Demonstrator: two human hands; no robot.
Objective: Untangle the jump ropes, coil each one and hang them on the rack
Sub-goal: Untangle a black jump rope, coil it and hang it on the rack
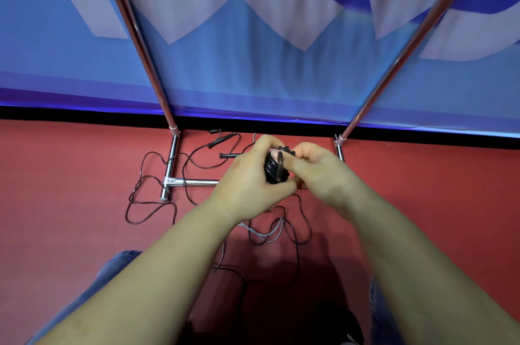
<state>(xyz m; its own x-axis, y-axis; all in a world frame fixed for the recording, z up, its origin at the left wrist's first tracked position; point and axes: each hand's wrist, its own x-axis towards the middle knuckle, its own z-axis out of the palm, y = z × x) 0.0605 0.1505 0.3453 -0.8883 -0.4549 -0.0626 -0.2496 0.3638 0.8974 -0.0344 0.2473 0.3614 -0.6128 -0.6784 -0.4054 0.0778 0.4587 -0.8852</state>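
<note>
Banner cloth [253, 35] in blue and white fills the upper half, above a red floor [56, 175]. Chrome rack [171, 164] stands on that floor, its two uprights leaning outward toward the top of the view. Loose black jump ropes [146, 192] sprawl around the rack's base, with a grey rope [270, 232] looped nearer the person's knees. Left hand [250, 178] curls round a tight black coil [274, 171], held above the floor in front of the rack. Right hand [320, 173] pinches a strand against that coil.
</note>
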